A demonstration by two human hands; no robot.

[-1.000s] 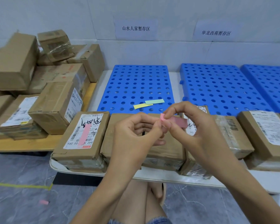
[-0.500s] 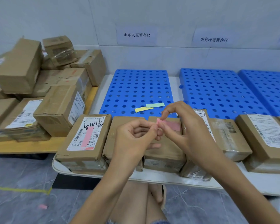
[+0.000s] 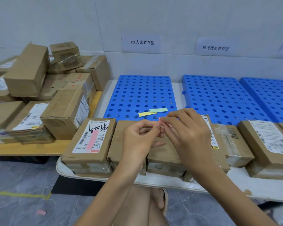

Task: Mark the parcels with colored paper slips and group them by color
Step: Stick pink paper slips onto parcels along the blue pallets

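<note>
Two pinches clamp the pink slip [image 3: 160, 122], left hand [image 3: 137, 137] and right hand [image 3: 189, 136] meeting above the parcels [image 3: 232, 141] along the table [image 3: 260, 190]'s near edge; yellow slip [image 3: 146, 114] and green slip [image 3: 158, 110] lie at the blue board [image 3: 137, 90]'s near edge.

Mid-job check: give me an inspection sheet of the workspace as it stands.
Surface: white table, blue perforated boards at the back.
Job's things: row of parcels along the front edge; leftmost parcel bears a pink slip; yellow slip and green slip lie on the left board.
Clutter: pink scrap on the floor.
Hands: left hand and right hand both pinch a second pink slip.
Cables: nothing seen.
Surroundings: stacked boxes on a wooden table at left; wall signs.
</note>
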